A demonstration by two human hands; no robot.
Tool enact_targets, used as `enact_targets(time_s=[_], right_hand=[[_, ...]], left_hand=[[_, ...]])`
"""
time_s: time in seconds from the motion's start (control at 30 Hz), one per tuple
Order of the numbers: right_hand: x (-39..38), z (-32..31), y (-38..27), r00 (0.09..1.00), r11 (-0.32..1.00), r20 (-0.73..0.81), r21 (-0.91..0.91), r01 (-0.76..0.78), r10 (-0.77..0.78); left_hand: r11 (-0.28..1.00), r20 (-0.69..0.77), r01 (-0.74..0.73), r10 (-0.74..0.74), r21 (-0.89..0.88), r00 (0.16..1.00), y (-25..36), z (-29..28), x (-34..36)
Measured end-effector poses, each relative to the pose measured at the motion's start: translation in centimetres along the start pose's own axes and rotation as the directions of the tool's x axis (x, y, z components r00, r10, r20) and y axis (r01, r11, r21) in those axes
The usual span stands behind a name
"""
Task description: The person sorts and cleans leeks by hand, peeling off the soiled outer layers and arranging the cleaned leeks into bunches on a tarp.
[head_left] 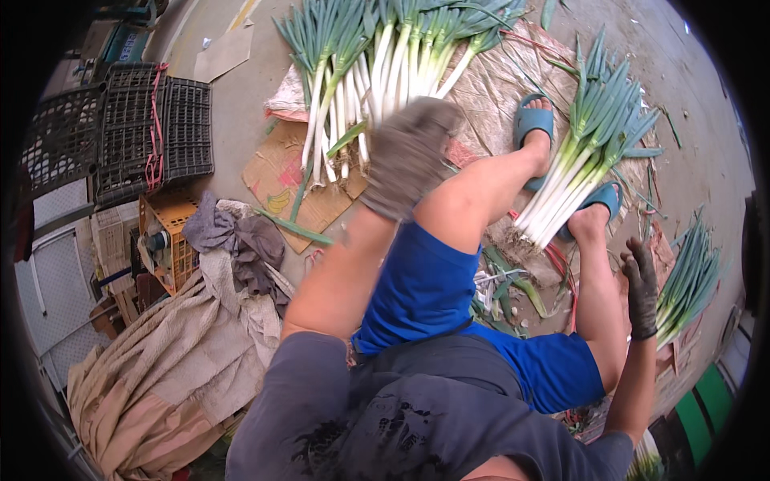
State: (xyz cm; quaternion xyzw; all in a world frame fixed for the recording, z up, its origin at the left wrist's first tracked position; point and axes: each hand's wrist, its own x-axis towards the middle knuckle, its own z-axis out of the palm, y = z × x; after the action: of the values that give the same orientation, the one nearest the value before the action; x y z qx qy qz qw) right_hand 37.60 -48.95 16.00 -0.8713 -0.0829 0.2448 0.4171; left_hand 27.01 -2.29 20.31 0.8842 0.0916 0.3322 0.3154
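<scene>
My left hand (pixel 413 156), in a dirty grey-brown glove, is smeared by motion. It is over the near edge of a big pile of large green onions (pixel 397 72), by my left knee. Whether its fingers hold or touch a stalk is hidden by the blur. A bundle of green onions (pixel 589 144) lies between my feet, roots toward me. My right hand (pixel 642 289), in a dark soiled glove, is raised beside my right shin with its fingers stretched out and nothing seen in them. Closest to it is another heap of green onions (pixel 688 276) on the right.
Stacked black plastic crates (pixel 152 132) stand at the left, above an orange crate (pixel 172 240). A crumpled beige cloth (pixel 176 353) covers the lower left. Flattened cardboard (pixel 277 180) and a woven sheet (pixel 497 88) lie under the onions. Trimmed leaves (pixel 505 293) litter the ground between my legs.
</scene>
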Motion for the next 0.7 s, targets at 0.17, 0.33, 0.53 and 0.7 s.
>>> enact_targets(time_s=[0.17,0.33,0.53,0.7], right_hand=[[-2.7,2.7,3.7,0.977,0.970,-0.014,0.126,-0.207,0.211],[-1.8,3.9,4.9,1.000,0.976,0.006,-0.217,-0.004,0.005],[-2.5,2.3,6.5,0.996,0.964,0.016,-0.253,-0.077,0.084],[-2.2,3.3,4.0,0.998,0.994,0.037,-0.106,-0.040,0.044]], left_hand=[[0.426,0.041,0.904,-0.903,-0.035,0.428,-21.5,-5.6,-7.7],[0.410,0.137,0.804,-0.910,0.432,0.391,-25.0,2.1,-5.7],[0.333,0.032,0.746,-0.922,0.577,0.387,-25.8,5.9,-3.4],[-0.145,0.488,0.939,-0.873,-0.313,0.028,-24.3,-2.0,-5.5]])
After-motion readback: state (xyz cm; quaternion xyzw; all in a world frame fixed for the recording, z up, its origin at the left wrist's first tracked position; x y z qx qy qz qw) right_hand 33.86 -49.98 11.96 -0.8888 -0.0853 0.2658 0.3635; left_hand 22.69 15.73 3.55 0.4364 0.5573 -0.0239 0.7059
